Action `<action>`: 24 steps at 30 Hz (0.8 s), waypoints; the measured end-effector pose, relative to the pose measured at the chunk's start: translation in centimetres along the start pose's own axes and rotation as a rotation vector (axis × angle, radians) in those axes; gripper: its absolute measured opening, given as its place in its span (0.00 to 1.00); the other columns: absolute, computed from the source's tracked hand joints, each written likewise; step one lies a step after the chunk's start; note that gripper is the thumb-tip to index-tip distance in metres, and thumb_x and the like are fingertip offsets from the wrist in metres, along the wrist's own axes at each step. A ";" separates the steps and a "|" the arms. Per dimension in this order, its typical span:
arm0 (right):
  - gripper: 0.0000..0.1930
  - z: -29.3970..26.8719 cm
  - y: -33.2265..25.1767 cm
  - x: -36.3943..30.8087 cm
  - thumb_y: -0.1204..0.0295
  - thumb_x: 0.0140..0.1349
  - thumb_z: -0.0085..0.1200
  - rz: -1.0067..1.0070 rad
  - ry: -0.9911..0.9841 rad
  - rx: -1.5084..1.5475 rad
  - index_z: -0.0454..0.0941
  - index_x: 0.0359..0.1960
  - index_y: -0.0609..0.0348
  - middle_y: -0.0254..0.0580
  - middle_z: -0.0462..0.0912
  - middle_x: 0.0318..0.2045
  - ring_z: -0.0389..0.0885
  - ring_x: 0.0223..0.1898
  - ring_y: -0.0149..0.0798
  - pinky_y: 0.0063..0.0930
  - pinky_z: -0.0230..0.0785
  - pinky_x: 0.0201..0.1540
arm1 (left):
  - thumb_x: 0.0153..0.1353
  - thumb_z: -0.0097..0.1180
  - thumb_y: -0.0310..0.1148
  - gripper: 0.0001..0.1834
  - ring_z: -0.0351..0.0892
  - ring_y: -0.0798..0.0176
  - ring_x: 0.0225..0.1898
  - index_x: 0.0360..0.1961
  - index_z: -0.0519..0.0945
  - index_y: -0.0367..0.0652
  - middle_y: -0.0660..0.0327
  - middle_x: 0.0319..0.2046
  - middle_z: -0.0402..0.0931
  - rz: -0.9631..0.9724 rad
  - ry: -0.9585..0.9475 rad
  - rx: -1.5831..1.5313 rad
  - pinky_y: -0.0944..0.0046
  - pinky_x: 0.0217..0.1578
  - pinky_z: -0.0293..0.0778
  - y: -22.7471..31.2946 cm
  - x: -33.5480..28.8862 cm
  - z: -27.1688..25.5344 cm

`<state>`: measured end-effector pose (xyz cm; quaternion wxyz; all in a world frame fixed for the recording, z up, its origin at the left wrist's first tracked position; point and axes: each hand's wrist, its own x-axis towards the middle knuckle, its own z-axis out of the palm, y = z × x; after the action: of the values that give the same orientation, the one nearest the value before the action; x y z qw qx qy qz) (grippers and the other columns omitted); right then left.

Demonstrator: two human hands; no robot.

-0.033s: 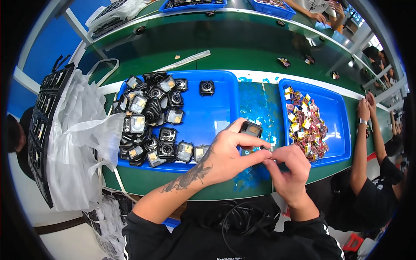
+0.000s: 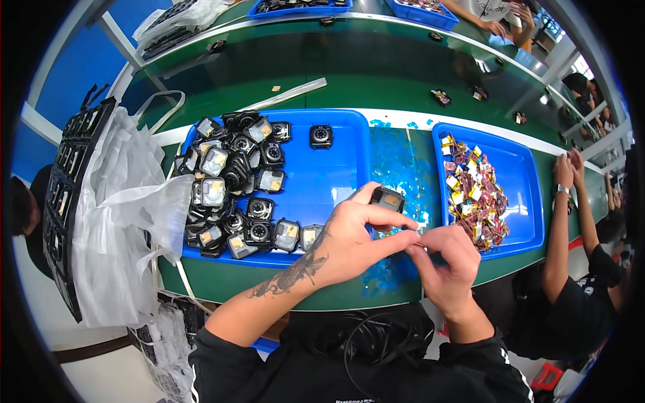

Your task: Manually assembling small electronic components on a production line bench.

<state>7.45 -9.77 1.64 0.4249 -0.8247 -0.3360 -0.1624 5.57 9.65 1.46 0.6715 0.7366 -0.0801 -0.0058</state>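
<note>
Your right hand point(image 2: 449, 265): fingers pinched shut at the lower edge of the module; what they grip is too small to tell. Your left hand point(image 2: 349, 242): fingers closed around a small black module point(image 2: 388, 199), held above the desk point(image 2: 336, 67) between two trays. Left tray point(image 2: 336, 174): blue, heaped with black modules point(image 2: 235, 181). Right tray point(image 2: 521, 174): blue, holding small red and yellow parts point(image 2: 474, 191). Far left: white bags point(image 2: 127, 221). Right edge: another person's forearm point(image 2: 561, 228) resting by the tray.

This is a factory assembly line. A long green workbench point(image 2: 349, 67) carries blue trays point(image 2: 336, 168) of small black electronic parts point(image 2: 232, 181). Other workers' arms point(image 2: 561, 228) rest alongside.
</note>
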 end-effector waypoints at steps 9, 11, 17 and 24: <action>0.13 0.1 0.1 0.5 0.79 0.44 0.70 0.072 -0.081 0.089 0.80 0.31 0.61 0.41 0.81 0.26 0.78 0.27 0.38 0.28 0.68 0.28 | 0.51 0.68 0.24 0.07 0.76 0.60 0.44 0.33 0.86 0.37 0.54 0.40 0.79 0.115 0.106 0.022 0.61 0.51 0.70 -0.4 -0.2 0.9; 0.13 -0.8 0.5 1.4 0.80 0.46 0.68 0.161 -0.204 0.206 0.81 0.35 0.62 0.39 0.81 0.27 0.77 0.28 0.33 0.25 0.69 0.31 | 0.51 0.67 0.23 0.07 0.76 0.60 0.44 0.33 0.85 0.37 0.54 0.40 0.78 0.112 0.127 0.034 0.62 0.49 0.71 -0.3 -0.2 0.8; 0.05 -2.3 1.1 3.6 0.81 0.57 0.59 0.319 -0.266 0.402 0.80 0.36 0.65 0.34 0.78 0.27 0.74 0.27 0.25 0.20 0.66 0.32 | 0.51 0.67 0.25 0.07 0.76 0.54 0.41 0.32 0.83 0.38 0.54 0.38 0.74 0.319 0.122 0.397 0.59 0.43 0.73 -0.4 0.0 1.2; 0.02 -2.2 1.0 3.6 0.79 0.60 0.59 0.533 -0.289 0.576 0.78 0.32 0.64 0.32 0.76 0.26 0.71 0.26 0.22 0.16 0.63 0.29 | 0.47 0.68 0.26 0.09 0.75 0.53 0.40 0.31 0.81 0.41 0.57 0.37 0.74 0.471 0.175 0.601 0.56 0.40 0.72 -0.5 0.0 1.2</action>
<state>10.77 -10.45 4.35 0.6137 -0.7447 -0.1987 0.1715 5.51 8.52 0.86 0.4130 0.8597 -0.1876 0.2349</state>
